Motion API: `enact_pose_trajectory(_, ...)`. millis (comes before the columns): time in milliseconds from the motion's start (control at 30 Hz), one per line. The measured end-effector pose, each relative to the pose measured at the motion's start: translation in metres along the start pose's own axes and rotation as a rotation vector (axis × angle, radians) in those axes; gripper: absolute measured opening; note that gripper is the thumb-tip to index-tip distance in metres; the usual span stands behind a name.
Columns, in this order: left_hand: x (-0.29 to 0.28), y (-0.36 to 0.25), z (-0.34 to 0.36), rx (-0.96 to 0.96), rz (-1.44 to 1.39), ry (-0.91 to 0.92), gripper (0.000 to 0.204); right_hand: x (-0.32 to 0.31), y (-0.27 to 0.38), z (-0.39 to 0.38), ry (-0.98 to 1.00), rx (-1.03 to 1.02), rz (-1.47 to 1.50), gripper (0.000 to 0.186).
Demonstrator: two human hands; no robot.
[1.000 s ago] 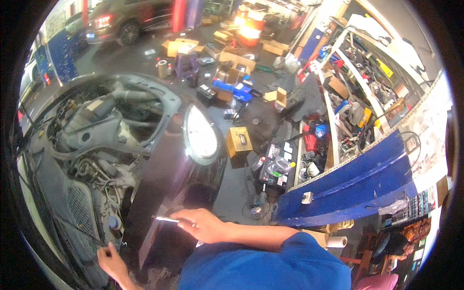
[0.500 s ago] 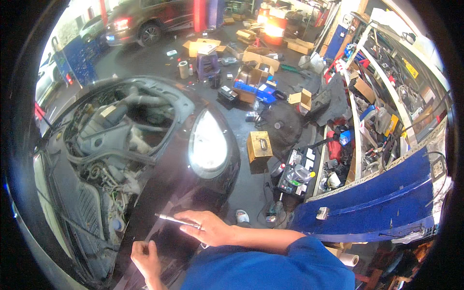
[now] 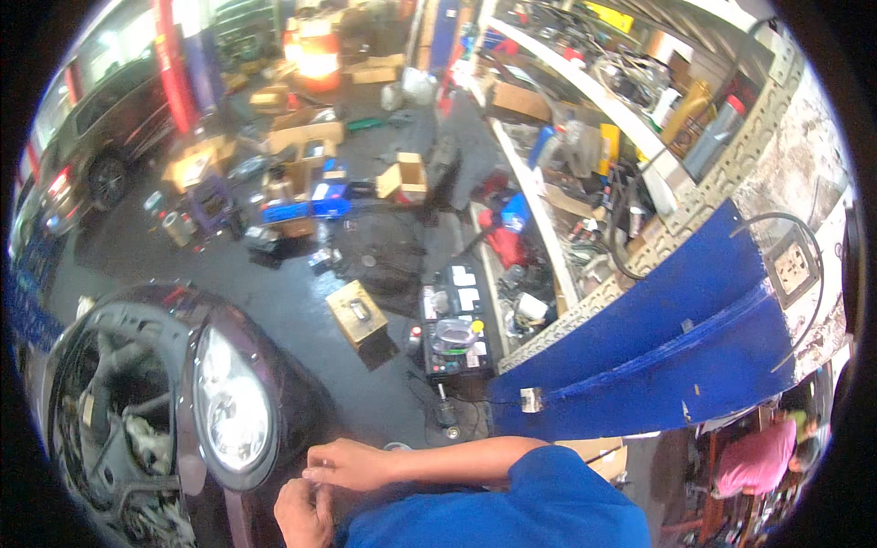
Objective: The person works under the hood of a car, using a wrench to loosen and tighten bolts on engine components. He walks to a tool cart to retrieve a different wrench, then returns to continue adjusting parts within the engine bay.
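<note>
My right hand (image 3: 345, 464) is closed in front of my body, its fingertips beside my left hand (image 3: 304, 513). The left hand is closed too, thumb uppermost, just below the right one. Whatever they grip is hidden; the slim metal rod seen earlier does not show now. Both hands are close to the dark front fender of a car (image 3: 297, 402), right of its clear headlight (image 3: 236, 416). The car's engine bay (image 3: 114, 429) lies uncovered to the left.
A blue metal panel (image 3: 639, 352) and crowded shelves (image 3: 585, 137) line the right. On the floor ahead stand a wooden box (image 3: 356, 313), a car battery (image 3: 457, 306) and several opened cartons (image 3: 402, 178). A person in pink (image 3: 756, 457) is at the lower right.
My view has swung to the right, so the car has shifted left in it. My hands have come together, and the metal rod has gone out of sight.
</note>
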State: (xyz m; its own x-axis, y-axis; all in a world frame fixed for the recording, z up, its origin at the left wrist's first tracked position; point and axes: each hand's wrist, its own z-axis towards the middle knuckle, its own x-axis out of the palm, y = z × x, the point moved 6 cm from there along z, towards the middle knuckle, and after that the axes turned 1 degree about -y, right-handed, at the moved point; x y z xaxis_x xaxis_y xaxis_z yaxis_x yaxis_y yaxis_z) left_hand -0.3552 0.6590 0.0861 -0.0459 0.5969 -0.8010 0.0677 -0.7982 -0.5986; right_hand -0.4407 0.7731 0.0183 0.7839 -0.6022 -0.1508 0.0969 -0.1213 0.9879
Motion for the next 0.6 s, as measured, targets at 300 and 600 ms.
enact_pose_trajectory(300, 0.075, -0.016, 0.107, 0.068, -0.137, 0.07, 0.024, -0.118, -0.057, -0.056, -0.439, 0.218, 0.131, 0.056)
enact_pose_trajectory(600, 0.098, 0.042, 0.236, -0.042, -0.372, -0.035, 0.041, -0.172, -0.138, -0.092, -0.675, 0.564, 0.431, 0.066)
